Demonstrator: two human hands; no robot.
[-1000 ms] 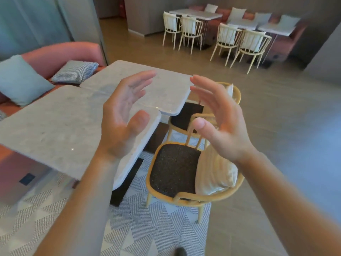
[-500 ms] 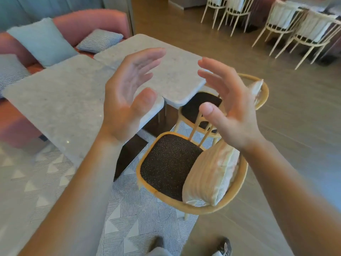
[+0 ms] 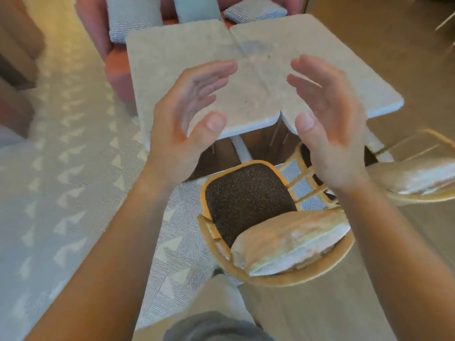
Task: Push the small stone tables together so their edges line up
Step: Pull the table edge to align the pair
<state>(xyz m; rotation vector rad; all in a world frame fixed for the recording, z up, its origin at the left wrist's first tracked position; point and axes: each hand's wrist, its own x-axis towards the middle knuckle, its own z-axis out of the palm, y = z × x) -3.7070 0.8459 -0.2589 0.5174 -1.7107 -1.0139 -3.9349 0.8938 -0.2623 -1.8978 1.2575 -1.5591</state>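
Observation:
Two pale stone tables stand side by side ahead of me: the left table (image 3: 167, 60) and the right table (image 3: 344, 70). Their inner edges meet along a seam running away from me, with a small V-shaped notch at the near corners. My left hand (image 3: 187, 119) hovers in the air over the left table's near edge, palm facing right, fingers spread. My right hand (image 3: 327, 124) is raised opposite it over the right table's near corner, palm facing left, fingers apart. Neither hand touches a table or holds anything.
A wooden chair with a dark seat (image 3: 246, 198) and a cream cushion (image 3: 290, 244) stands directly below my hands. A second chair (image 3: 418, 178) is to the right. A pink sofa with cushions (image 3: 133, 18) lies behind the tables. A patterned rug (image 3: 61, 193) covers the floor at left.
My view has swung left and downward, so the tables now sit straight ahead and the chair is under my hands. Both hands stayed raised, open and facing each other.

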